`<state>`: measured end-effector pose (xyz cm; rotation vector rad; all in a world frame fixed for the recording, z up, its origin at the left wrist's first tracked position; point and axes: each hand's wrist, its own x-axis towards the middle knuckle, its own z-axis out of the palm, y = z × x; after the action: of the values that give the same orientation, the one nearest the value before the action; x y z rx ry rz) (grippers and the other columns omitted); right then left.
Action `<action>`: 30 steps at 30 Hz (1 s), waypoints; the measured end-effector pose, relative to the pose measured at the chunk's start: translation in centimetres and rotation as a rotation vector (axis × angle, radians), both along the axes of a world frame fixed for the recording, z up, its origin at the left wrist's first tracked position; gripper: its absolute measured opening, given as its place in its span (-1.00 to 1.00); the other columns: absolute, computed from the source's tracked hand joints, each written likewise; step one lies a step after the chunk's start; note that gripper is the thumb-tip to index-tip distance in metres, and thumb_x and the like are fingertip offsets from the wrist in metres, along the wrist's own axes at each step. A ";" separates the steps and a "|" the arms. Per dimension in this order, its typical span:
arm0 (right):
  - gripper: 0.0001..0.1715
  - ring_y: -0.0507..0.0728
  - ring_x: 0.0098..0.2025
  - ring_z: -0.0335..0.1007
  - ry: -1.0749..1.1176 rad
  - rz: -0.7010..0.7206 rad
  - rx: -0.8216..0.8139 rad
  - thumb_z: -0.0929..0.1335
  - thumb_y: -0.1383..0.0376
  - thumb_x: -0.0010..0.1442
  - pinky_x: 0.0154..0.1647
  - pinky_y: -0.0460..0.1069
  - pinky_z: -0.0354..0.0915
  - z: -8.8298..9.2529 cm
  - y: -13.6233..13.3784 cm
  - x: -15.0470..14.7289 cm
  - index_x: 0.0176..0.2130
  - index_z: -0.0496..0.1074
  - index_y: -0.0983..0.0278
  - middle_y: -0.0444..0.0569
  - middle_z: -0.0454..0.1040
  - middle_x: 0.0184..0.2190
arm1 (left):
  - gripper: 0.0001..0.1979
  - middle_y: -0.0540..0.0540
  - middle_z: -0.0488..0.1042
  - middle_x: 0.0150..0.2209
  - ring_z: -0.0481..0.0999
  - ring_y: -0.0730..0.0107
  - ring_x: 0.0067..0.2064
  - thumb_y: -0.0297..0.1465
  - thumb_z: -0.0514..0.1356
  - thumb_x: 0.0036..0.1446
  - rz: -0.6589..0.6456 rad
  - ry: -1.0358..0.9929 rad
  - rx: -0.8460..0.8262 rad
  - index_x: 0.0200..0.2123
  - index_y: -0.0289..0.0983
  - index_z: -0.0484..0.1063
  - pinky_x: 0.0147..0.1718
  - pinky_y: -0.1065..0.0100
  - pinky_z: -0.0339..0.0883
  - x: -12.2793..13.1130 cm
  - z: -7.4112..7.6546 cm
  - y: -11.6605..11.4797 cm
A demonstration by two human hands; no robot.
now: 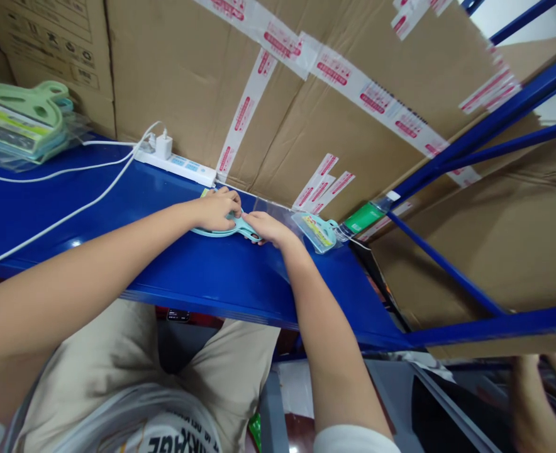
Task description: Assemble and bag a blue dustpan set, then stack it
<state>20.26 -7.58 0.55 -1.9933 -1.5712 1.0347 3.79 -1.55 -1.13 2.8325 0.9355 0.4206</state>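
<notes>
A light teal flat plastic item (238,229) with a handle lies on the blue shelf (174,264) near the cardboard boxes. My left hand (217,209) is curled over its round part, fingers closed on it. My right hand (269,228) presses on the handle end, fingers bent around it. A clear plastic sleeve (278,211) lies just behind my right hand. A packaged teal item (319,231) with a printed card rests to the right of my right hand.
Large taped cardboard boxes (306,94) stand behind the shelf. A white power strip (178,163) with a plugged charger and white cables (70,170) runs along the back left. A stack of packaged green and teal items (21,123) sits far left. Blue rack beams (471,135) cross at right.
</notes>
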 end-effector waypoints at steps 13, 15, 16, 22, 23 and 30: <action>-0.54 0.01 -0.69 0.36 0.142 -0.017 -0.058 0.32 -0.01 0.42 -0.74 -0.17 0.14 -0.2 0.0 0.0 -0.39 0.37 0.24 -0.17 0.37 -0.65 | -0.67 -0.19 0.50 0.09 0.38 -0.04 0.17 -0.22 0.11 0.12 -0.004 0.106 -0.039 -0.19 -0.15 0.64 0.21 -0.09 0.19 -0.5 0.6 -0.4; -0.54 -0.02 -0.71 0.32 0.140 0.023 -0.048 0.37 0.02 0.40 -0.77 -0.18 0.06 -0.2 -0.1 0.1 -0.42 0.36 0.25 -0.19 0.34 -0.68 | -0.64 -0.18 0.50 0.10 0.37 -0.04 0.17 -0.22 0.11 0.11 -0.006 0.102 -0.053 -0.13 -0.12 0.64 0.22 -0.09 0.20 -0.5 0.5 -0.4; -0.55 -0.04 -0.72 0.29 0.143 0.041 -0.041 0.38 0.05 0.39 -0.78 -0.19 0.03 -0.2 0.0 0.1 -0.44 0.36 0.26 -0.20 0.34 -0.69 | -0.62 -0.18 0.50 0.11 0.37 -0.03 0.17 -0.22 0.11 0.10 -0.011 0.094 -0.057 -0.11 -0.12 0.64 0.22 -0.09 0.21 -0.6 0.4 -0.3; -0.58 -0.07 -0.73 0.21 0.199 0.086 -0.027 0.31 0.28 0.44 -0.81 -0.17 0.00 -0.3 0.1 0.8 -0.47 0.40 0.29 -0.12 0.51 -0.61 | -0.55 -0.16 0.48 0.14 0.38 0.01 0.18 -0.20 0.10 0.12 -0.029 0.063 -0.073 0.01 -0.10 0.61 0.25 -0.03 0.22 -0.7 -0.2 -0.1; -0.60 -0.07 -0.73 0.21 0.212 0.094 -0.031 0.32 0.29 0.44 -0.81 -0.17 0.00 -0.3 0.1 0.8 -0.46 0.41 0.30 -0.11 0.52 -0.60 | -0.55 -0.16 0.47 0.14 0.38 0.01 0.18 -0.20 0.10 0.12 -0.032 0.058 -0.074 0.02 -0.09 0.61 0.25 -0.03 0.22 -0.7 -0.3 -0.1; -0.68 -0.10 -0.72 0.18 0.229 0.102 0.042 0.41 0.33 0.33 -0.77 -0.19 0.03 -0.2 0.1 1.0 -0.46 0.37 0.28 -0.16 0.51 -0.60 | -0.56 -0.18 0.44 0.19 0.37 -0.05 0.23 -0.19 0.16 0.12 -0.008 -0.021 -0.087 0.04 -0.14 0.57 0.26 -0.07 0.21 -1.0 -0.3 -0.1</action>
<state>21.28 -7.44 0.38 -1.7135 -1.5689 1.2115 2.82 -1.63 -1.39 2.7474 0.9156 0.3975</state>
